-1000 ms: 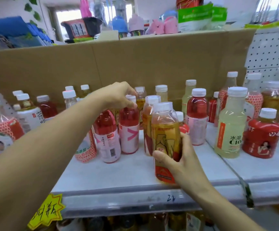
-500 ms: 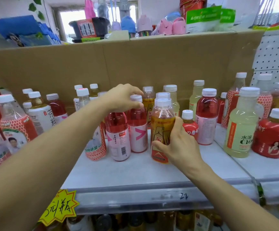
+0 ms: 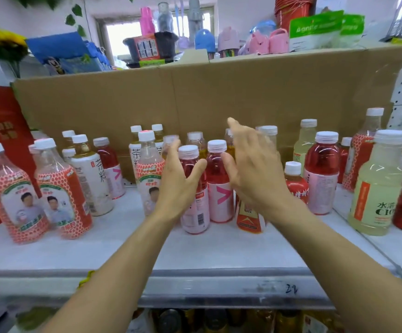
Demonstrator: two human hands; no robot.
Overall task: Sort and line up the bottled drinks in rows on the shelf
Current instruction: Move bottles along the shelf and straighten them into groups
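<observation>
Both hands have let go. The left hand (image 3: 178, 186), a moment ago pinching the cap of the red bottle with the pink label (image 3: 218, 186), has come off it and hangs spread at that bottle's 9 o'clock, thumb just beside the neighbouring red bottle (image 3: 192, 188). The right hand (image 3: 255, 169), which had its grip round the amber bottle (image 3: 249, 216), has released it; the bottle now stands on the shelf (image 3: 123, 248) at the pink-labelled bottle's 3 o'clock, with the splayed, motion-blurred hand in front of its upper part.
</observation>
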